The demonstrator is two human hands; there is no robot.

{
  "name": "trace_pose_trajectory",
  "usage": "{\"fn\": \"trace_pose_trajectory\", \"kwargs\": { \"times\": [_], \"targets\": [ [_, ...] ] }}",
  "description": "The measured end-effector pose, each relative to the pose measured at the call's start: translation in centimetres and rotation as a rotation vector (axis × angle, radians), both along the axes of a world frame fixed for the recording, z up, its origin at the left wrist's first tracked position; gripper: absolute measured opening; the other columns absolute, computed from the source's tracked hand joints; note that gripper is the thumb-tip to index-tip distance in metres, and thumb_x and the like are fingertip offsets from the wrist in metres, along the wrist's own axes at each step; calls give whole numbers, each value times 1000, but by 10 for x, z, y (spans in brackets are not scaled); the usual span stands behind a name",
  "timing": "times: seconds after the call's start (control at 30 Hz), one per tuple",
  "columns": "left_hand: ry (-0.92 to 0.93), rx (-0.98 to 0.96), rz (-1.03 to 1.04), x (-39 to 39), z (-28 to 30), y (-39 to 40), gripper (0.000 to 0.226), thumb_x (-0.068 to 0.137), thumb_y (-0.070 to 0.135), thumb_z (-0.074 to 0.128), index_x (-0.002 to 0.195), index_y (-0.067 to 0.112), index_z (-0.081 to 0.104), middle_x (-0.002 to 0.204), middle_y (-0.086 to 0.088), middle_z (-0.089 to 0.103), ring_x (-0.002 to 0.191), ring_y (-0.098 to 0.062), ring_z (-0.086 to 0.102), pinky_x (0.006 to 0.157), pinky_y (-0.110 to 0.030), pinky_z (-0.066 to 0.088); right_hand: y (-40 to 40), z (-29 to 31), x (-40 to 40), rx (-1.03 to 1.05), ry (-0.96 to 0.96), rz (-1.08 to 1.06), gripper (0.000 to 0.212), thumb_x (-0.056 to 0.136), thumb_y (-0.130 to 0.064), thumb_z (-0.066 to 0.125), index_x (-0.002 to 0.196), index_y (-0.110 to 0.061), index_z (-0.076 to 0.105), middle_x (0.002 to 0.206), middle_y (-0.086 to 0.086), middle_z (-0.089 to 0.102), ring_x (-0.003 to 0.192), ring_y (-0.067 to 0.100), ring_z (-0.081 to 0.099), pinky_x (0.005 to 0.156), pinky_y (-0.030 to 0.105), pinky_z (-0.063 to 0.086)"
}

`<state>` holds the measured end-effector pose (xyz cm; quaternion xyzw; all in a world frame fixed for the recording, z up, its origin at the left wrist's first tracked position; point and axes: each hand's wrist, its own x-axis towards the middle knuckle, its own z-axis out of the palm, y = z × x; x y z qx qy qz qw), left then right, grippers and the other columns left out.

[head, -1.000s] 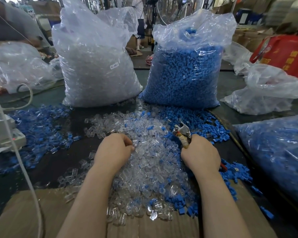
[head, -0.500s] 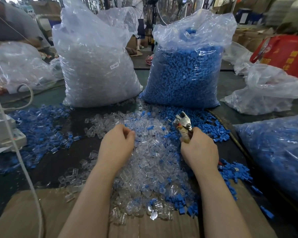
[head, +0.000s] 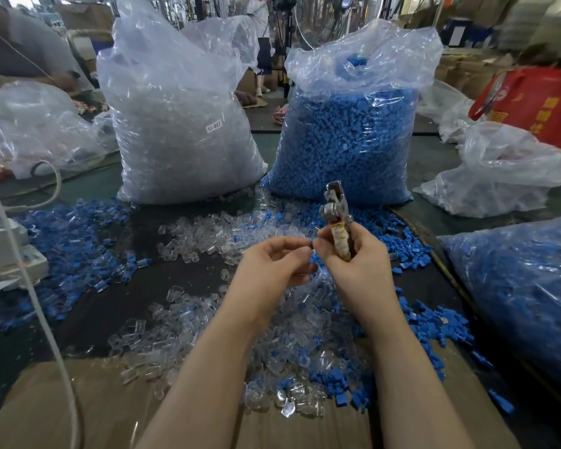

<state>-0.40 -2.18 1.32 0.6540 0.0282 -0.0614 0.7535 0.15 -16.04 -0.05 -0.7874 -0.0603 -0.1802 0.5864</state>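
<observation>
My right hand (head: 360, 267) grips a small pair of metal pliers (head: 337, 215) by the handles, jaws pointing up. My left hand (head: 272, 267) is raised beside it, fingers curled, pinching a small blue plastic piece (head: 311, 246) together with my right thumb and forefinger. Both hands hover above a loose pile of clear plastic caps (head: 292, 332) mixed with small blue plastic pieces (head: 412, 251) on the dark table.
A tall bag of clear caps (head: 178, 131) and a tall bag of blue pieces (head: 350, 137) stand behind the pile. More bags lie right (head: 525, 286) and left. Blue pieces (head: 72, 241) spread at left, beside a white device and cable (head: 42, 319). Cardboard (head: 78, 403) covers the near edge.
Both hands have lifted off the pile and come together in the middle. The pliers now point upright and higher, and a small blue piece is pinched between the fingertips.
</observation>
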Motion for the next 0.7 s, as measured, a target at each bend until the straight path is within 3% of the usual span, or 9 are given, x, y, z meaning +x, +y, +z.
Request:
{"fn": "trace_pose_trajectory", "kwargs": {
  "times": [0.1, 0.3, 0.4, 0.6, 0.7],
  "targets": [
    [89, -212, -2, -1, 1, -1, 11, 88, 1, 66, 98, 1, 70, 83, -10, 73, 73, -14, 72, 63, -20, 56, 2, 0, -1, 47, 5, 44, 10, 91, -18, 70, 84, -23, 64, 69, -17, 64, 63, -1, 58, 59, 13, 47],
    [142, -350, 36, -1, 1, 3, 9, 84, -3, 66, 89, 4, 71, 74, -7, 74, 68, -12, 72, 64, -20, 59, 5, 1, -4, 103, 27, 146, 12, 91, -10, 68, 90, -22, 69, 84, -9, 71, 76, 3, 67, 67, 12, 50],
    [147, -351, 46, 0, 1, 5, 10, 84, -2, 66, 90, 3, 72, 83, -10, 75, 71, -12, 72, 65, -20, 58, 4, 2, -4, 73, 20, 165, 23, 89, -5, 68, 92, -28, 70, 87, -12, 72, 80, 4, 68, 69, 12, 50],
    [118, -377, -19, -1, 5, 2, 28, 72, -9, 66, 98, 0, 71, 88, -12, 75, 77, -14, 73, 67, -20, 58, 4, 2, -5, 153, -6, 82, 23, 91, -4, 65, 88, -27, 68, 86, -3, 71, 77, 10, 68, 69, 17, 54],
    [89, -335, -19, -2, 5, 2, 27, 80, -16, 61, 98, 1, 71, 89, -11, 75, 79, -15, 74, 66, -20, 58, 3, 3, -6, 187, -9, 71, 22, 92, -3, 63, 88, -24, 68, 84, -5, 70, 74, 5, 65, 66, 15, 52]
  ]
}}
